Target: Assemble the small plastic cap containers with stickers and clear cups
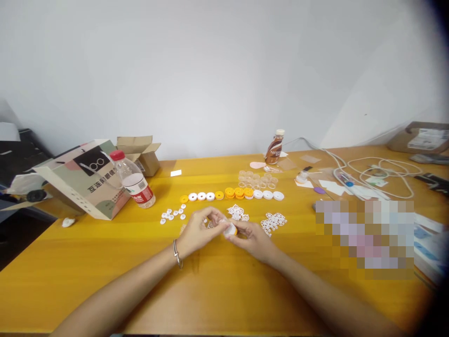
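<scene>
My left hand (200,230) and my right hand (255,239) meet over the table's middle, fingertips closed on a small round white-and-orange piece (230,230). The fingers cover part of it. Just beyond them runs a row of round orange discs (239,192) and white discs (268,195), some of them stacked. Clear rings (257,179) stand in a cluster behind the row. White lacy cut-out pieces (273,222) lie to the right of my hands, with more lacy pieces (236,212) behind them. Several small white pieces (170,214) are scattered on the left.
On the left stand a paper bag (101,187), a red-capped plastic bottle (136,185) and an open cardboard box (145,157). A brown drink bottle (274,148) is at the back. White cables (380,175) and papers (331,187) spread over the right side.
</scene>
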`<state>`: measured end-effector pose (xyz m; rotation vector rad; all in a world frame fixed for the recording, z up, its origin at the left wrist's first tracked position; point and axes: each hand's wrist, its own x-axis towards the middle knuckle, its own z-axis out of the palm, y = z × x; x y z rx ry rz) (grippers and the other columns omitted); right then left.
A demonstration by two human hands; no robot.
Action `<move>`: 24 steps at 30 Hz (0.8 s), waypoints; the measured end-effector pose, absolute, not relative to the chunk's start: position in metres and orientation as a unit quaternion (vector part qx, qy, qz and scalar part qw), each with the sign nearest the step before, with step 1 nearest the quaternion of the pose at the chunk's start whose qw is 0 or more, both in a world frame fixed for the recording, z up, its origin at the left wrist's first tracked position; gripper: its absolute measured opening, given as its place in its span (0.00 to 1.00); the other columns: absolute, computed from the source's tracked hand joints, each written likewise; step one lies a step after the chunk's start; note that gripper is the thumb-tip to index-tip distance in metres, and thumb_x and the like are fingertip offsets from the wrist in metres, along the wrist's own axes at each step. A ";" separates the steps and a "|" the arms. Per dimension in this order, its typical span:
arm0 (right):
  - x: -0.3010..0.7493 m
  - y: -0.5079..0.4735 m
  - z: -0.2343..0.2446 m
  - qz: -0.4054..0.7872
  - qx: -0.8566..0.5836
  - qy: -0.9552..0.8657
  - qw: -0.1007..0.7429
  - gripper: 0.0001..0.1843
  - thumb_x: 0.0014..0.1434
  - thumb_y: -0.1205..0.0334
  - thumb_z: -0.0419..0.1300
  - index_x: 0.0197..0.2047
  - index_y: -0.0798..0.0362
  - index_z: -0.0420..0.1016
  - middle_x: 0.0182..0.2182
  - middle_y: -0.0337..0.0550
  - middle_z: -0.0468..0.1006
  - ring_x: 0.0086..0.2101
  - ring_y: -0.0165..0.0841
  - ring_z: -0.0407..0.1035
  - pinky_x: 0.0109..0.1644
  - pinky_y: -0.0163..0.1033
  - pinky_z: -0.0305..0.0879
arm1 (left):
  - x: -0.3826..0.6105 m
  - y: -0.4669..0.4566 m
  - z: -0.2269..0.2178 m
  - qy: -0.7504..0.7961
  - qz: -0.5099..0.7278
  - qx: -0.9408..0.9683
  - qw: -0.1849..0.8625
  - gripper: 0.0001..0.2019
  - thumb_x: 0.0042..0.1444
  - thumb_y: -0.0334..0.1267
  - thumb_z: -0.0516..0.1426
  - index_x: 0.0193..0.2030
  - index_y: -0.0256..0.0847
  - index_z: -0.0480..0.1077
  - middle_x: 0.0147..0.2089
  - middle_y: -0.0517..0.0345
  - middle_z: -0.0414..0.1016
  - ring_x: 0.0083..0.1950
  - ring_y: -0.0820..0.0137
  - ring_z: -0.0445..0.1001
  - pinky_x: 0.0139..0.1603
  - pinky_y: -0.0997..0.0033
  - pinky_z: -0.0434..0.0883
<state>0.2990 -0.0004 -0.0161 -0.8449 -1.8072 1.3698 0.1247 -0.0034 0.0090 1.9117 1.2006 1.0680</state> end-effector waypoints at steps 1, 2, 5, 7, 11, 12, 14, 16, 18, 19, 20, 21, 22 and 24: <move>0.299 -0.001 -0.016 0.532 -0.325 -0.699 0.350 0.16 0.49 0.52 0.57 0.38 0.52 0.72 0.29 0.38 0.72 0.31 0.31 0.63 0.35 0.34 0.60 | 0.124 -0.003 0.009 0.469 0.400 0.720 0.319 0.11 0.48 0.43 0.57 0.31 0.36 0.68 0.28 0.58 0.70 0.28 0.75 0.66 0.30 0.76 0.66; 0.299 -0.001 -0.016 0.540 -0.322 -0.697 0.345 0.15 0.49 0.52 0.56 0.37 0.53 0.72 0.28 0.38 0.71 0.30 0.30 0.63 0.34 0.33 0.60 | 0.123 -0.002 0.010 0.476 0.391 0.719 0.324 0.12 0.48 0.44 0.57 0.30 0.35 0.67 0.26 0.59 0.70 0.27 0.76 0.66 0.28 0.76 0.65; 0.300 0.001 -0.012 0.568 -0.312 -0.688 0.326 0.14 0.50 0.54 0.56 0.34 0.55 0.72 0.25 0.37 0.69 0.27 0.28 0.62 0.33 0.33 0.59 | 0.117 0.004 0.018 0.444 0.361 0.747 0.338 0.11 0.50 0.42 0.55 0.35 0.36 0.68 0.30 0.57 0.71 0.31 0.74 0.68 0.32 0.75 0.67; 0.302 0.002 -0.010 0.578 -0.307 -0.688 0.315 0.13 0.51 0.54 0.56 0.33 0.56 0.72 0.25 0.37 0.68 0.27 0.27 0.61 0.33 0.33 0.59 | 0.112 0.008 0.027 0.387 0.346 0.777 0.355 0.12 0.51 0.39 0.55 0.44 0.40 0.67 0.40 0.53 0.71 0.40 0.71 0.69 0.39 0.72 0.67; 0.302 0.003 -0.010 0.573 -0.309 -0.691 0.314 0.13 0.51 0.53 0.56 0.33 0.55 0.71 0.24 0.37 0.67 0.26 0.27 0.61 0.32 0.32 0.58 | 0.106 0.013 0.042 0.312 0.278 0.826 0.379 0.14 0.52 0.35 0.54 0.47 0.44 0.67 0.45 0.53 0.69 0.45 0.69 0.68 0.43 0.70 0.68; 0.302 0.003 -0.012 0.570 -0.309 -0.693 0.314 0.13 0.51 0.54 0.56 0.33 0.55 0.71 0.24 0.36 0.67 0.26 0.27 0.61 0.31 0.32 0.58 | 0.106 0.012 0.044 0.316 0.266 0.833 0.369 0.13 0.52 0.35 0.54 0.45 0.44 0.69 0.43 0.54 0.71 0.43 0.70 0.69 0.43 0.70 0.68; 0.301 0.003 -0.014 0.554 -0.311 -0.705 0.315 0.13 0.52 0.54 0.55 0.34 0.54 0.71 0.24 0.36 0.68 0.26 0.27 0.61 0.31 0.31 0.58 | 0.107 0.009 0.046 0.341 0.258 0.841 0.332 0.11 0.52 0.35 0.53 0.43 0.43 0.70 0.40 0.55 0.72 0.39 0.71 0.70 0.41 0.70 0.68; 0.301 0.002 -0.014 0.521 -0.319 -0.725 0.318 0.12 0.52 0.55 0.55 0.35 0.54 0.72 0.26 0.36 0.69 0.27 0.28 0.62 0.32 0.32 0.58 | 0.110 0.005 0.045 0.368 0.255 0.847 0.285 0.10 0.53 0.35 0.52 0.41 0.42 0.70 0.38 0.55 0.73 0.37 0.71 0.70 0.41 0.70 0.67; 0.301 0.000 -0.014 0.478 -0.331 -0.743 0.332 0.13 0.51 0.55 0.55 0.36 0.53 0.73 0.28 0.37 0.71 0.29 0.29 0.63 0.34 0.32 0.59 | 0.114 -0.001 0.043 0.394 0.249 0.852 0.240 0.10 0.54 0.38 0.51 0.40 0.41 0.71 0.36 0.56 0.74 0.36 0.71 0.70 0.39 0.71 0.66; 0.301 -0.001 -0.013 0.458 -0.336 -0.750 0.339 0.13 0.51 0.55 0.56 0.37 0.53 0.73 0.29 0.37 0.72 0.29 0.30 0.63 0.34 0.32 0.59 | 0.115 -0.003 0.042 0.408 0.246 0.852 0.220 0.10 0.54 0.39 0.51 0.39 0.41 0.71 0.34 0.56 0.74 0.34 0.71 0.70 0.37 0.72 0.66; 0.301 -0.002 -0.012 0.443 -0.338 -0.756 0.344 0.13 0.51 0.55 0.56 0.37 0.53 0.73 0.29 0.38 0.72 0.30 0.30 0.63 0.34 0.32 0.59 | 0.116 -0.005 0.041 0.422 0.242 0.850 0.203 0.11 0.54 0.41 0.51 0.37 0.40 0.71 0.32 0.56 0.74 0.32 0.72 0.69 0.35 0.73 0.65; 0.300 -0.003 -0.012 0.435 -0.337 -0.761 0.344 0.13 0.51 0.55 0.56 0.38 0.53 0.73 0.29 0.38 0.72 0.30 0.30 0.63 0.34 0.32 0.59 | 0.117 -0.006 0.040 0.436 0.237 0.846 0.192 0.12 0.54 0.43 0.51 0.35 0.40 0.71 0.29 0.57 0.73 0.30 0.73 0.69 0.32 0.74 0.65; 0.300 -0.003 -0.011 0.437 -0.335 -0.763 0.339 0.14 0.51 0.56 0.56 0.39 0.52 0.73 0.29 0.37 0.72 0.29 0.30 0.63 0.34 0.32 0.59 | 0.117 -0.006 0.039 0.448 0.231 0.843 0.188 0.13 0.54 0.43 0.50 0.33 0.39 0.71 0.26 0.58 0.72 0.27 0.74 0.68 0.29 0.76 0.64; 0.299 -0.003 -0.011 0.462 -0.327 -0.760 0.320 0.15 0.52 0.55 0.55 0.41 0.52 0.72 0.27 0.36 0.72 0.28 0.29 0.63 0.32 0.32 0.59 | 0.115 -0.004 0.040 0.456 0.218 0.837 0.211 0.13 0.55 0.44 0.49 0.32 0.38 0.71 0.23 0.60 0.70 0.23 0.76 0.66 0.24 0.78 0.62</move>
